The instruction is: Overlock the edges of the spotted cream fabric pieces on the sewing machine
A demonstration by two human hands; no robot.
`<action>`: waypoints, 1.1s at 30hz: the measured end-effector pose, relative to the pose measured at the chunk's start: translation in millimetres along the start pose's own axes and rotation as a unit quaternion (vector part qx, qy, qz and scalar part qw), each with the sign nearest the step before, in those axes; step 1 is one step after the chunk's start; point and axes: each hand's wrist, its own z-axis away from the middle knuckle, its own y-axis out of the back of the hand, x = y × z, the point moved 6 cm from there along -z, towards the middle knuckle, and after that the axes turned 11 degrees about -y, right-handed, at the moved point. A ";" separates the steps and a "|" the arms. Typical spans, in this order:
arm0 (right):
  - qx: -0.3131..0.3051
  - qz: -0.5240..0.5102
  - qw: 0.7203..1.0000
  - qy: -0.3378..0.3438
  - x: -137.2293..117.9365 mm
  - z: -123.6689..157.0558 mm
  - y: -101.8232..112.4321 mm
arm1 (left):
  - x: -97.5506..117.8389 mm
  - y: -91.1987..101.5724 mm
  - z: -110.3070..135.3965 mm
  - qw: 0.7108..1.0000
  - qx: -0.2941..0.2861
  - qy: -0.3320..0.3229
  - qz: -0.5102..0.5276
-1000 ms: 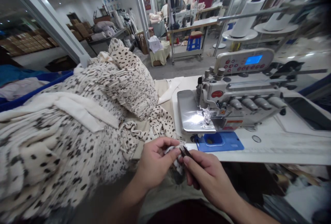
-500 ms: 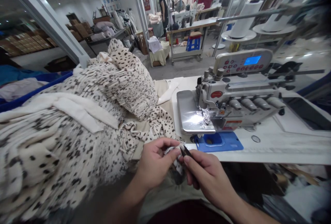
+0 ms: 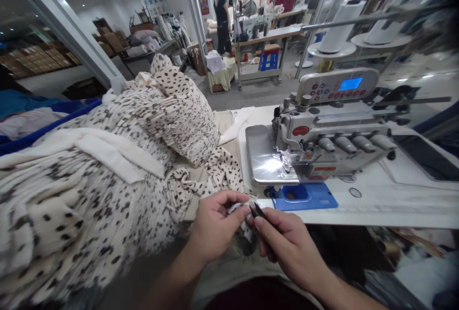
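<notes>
left hand [image 3: 218, 226] grip pinching spotted fabric [image 3: 237, 208] | right hand [image 3: 291, 248] grip pinching black snips [image 3: 258, 212]

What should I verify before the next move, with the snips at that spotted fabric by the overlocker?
1. Black snips held in right hand: ok.
2. Spotted fabric pinched in left hand: ok.
3. Snip tips clear of skin: cannot tell, partly hidden.
4. Overlock machine display lit: ok.
5. Needle area free of fabric: cannot tell, too small.
6. Pleated fabric pile off the metal bed: ok.
</notes>
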 end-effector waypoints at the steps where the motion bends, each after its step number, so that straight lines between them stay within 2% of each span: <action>1: 0.000 -0.002 1.000 0.000 0.1 -0.2 -0.3 | 0.4 0.1 0.1 1.000 0.001 -0.002 -0.001; 10: 0.002 -0.007 1.000 0.003 2.0 -1.1 -0.6 | 1.8 -1.4 1.1 1.000 -0.004 0.008 -0.013; 14: 0.005 -0.006 1.000 0.017 2.6 -1.2 -0.5 | -3.5 -2.1 0.3 1.000 -0.005 0.026 0.016; 20: -0.034 -0.048 0.998 0.034 2.3 -0.5 -2.5 | -14.0 -5.2 0.2 0.990 -0.051 0.089 0.100; 26: -0.062 -0.131 0.989 0.011 10.2 -3.4 -4.5 | -16.1 -12.8 0.2 0.971 -0.104 0.102 0.190; 33: -0.086 -0.126 0.988 0.004 11.4 -3.2 -7.0 | -15.4 -18.0 -2.2 0.968 -0.118 0.116 0.190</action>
